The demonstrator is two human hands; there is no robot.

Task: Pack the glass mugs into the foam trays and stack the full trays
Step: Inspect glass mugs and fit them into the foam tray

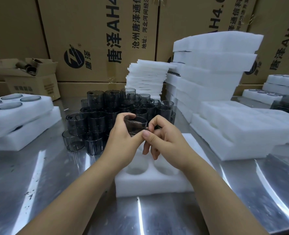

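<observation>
Hovering over the white foam tray (150, 185), the smoky grey glass mug (135, 123) is gripped round its wall by the left hand (123, 141) and pinched near its handle by the right hand (164, 143), seemingly ready for lowering into an empty round pocket.

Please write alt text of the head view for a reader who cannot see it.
Left hand and right hand hold a dark mug over a foam tray on a metal table. More mugs and foam stacks stand behind.
</observation>
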